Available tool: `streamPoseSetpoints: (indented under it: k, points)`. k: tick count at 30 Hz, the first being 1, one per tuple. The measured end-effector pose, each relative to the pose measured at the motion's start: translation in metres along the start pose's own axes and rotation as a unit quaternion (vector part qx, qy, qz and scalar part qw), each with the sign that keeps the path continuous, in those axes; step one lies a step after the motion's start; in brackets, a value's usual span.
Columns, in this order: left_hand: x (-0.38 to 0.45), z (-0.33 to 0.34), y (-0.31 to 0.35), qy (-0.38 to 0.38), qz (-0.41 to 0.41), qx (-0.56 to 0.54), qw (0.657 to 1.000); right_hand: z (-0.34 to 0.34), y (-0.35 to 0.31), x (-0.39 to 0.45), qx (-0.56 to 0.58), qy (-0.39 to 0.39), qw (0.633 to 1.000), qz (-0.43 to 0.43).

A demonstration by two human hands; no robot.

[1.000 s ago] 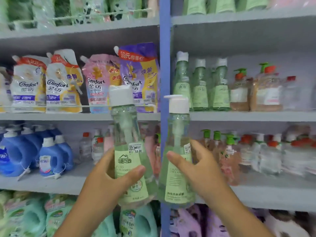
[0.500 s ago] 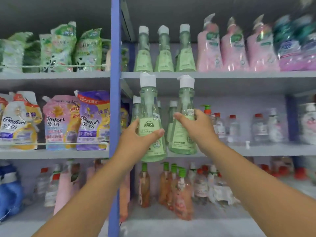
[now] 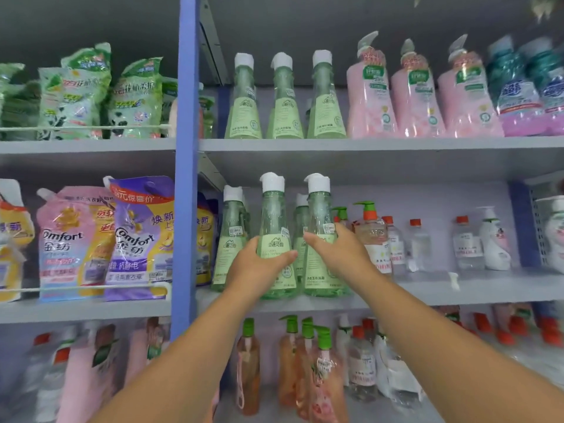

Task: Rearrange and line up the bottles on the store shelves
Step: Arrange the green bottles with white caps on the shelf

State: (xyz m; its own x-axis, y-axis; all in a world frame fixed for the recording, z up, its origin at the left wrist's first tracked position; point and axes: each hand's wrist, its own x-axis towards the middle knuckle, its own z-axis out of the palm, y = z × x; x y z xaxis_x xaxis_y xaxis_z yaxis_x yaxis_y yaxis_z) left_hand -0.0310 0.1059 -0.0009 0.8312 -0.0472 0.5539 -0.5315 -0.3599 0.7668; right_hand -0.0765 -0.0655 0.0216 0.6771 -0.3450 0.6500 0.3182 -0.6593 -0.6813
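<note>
Both green bottles have travelled from mid-air to the front of the middle shelf point(image 3: 427, 296), right of the blue post point(image 3: 184, 209). Left hand point(image 3: 259, 267) grips the left bottle point(image 3: 274, 239); right hand point(image 3: 338, 254) grips the right bottle point(image 3: 319, 236). Placing looks like the step in hand: bases seem at or just above the shelf edge, ahead of matching bottles behind. Each stands upright, long axis vertical, cap up, label outward. Next, I judge, set them down, square them, then let go.

Two tall green bottles with white caps stand upright side by side at the middle shelf point(image 3: 427, 293) front edge. The left bottle point(image 3: 276, 236) and right bottle point(image 3: 319, 215) carry pale green labels.
</note>
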Motion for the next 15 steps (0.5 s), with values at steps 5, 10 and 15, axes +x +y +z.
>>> streamPoseSetpoints:
  k: [5, 10, 15]
  points:
    - [0.018, 0.013, -0.014, 0.011, 0.033, 0.084, 0.996, 0.014, 0.017, 0.012, -0.02, -0.05, 0.998, 0.014]
    - [0.03, 0.019, -0.023, 0.106, 0.139, 0.23, 0.957, 0.02, 0.044, 0.011, -0.033, -0.149, 0.988, 0.04]
    - [0.038, 0.021, -0.023, 0.103, 0.121, 0.21, 0.965, 0.022, 0.05, 0.023, -0.014, -0.172, 0.983, 0.065]
